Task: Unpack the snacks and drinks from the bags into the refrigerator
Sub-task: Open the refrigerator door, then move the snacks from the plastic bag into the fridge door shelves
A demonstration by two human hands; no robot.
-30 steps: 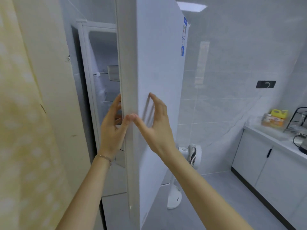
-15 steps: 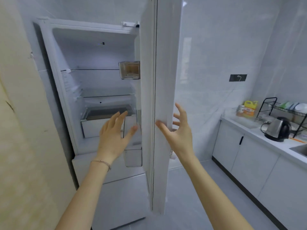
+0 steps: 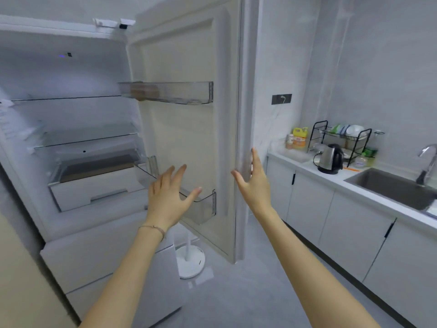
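Note:
The white refrigerator (image 3: pixel 71 72) stands open on the left, with bare glass shelves and a white drawer (image 3: pixel 94 188) at the bottom of its upper compartment. Its door (image 3: pixel 186 138) is swung wide, showing two clear door bins (image 3: pixel 170 92). My right hand (image 3: pixel 254 183) is open, with straight fingers touching the door's outer edge. My left hand (image 3: pixel 169 197) hovers open with spread fingers in front of the lower door bin, holding nothing. No bags, snacks or drinks are in view.
A white fan base (image 3: pixel 190 261) stands on the floor behind the door. On the right runs a counter (image 3: pixel 354 183) with a kettle (image 3: pixel 329 158), a dish rack (image 3: pixel 340 136), a yellow bottle (image 3: pixel 299 138) and a sink (image 3: pixel 390 188). Grey floor lies between them.
The fridge door has swung from nearly edge-on to wide open. My left hand has come off the door's edge, and my right hand has followed that edge to the right.

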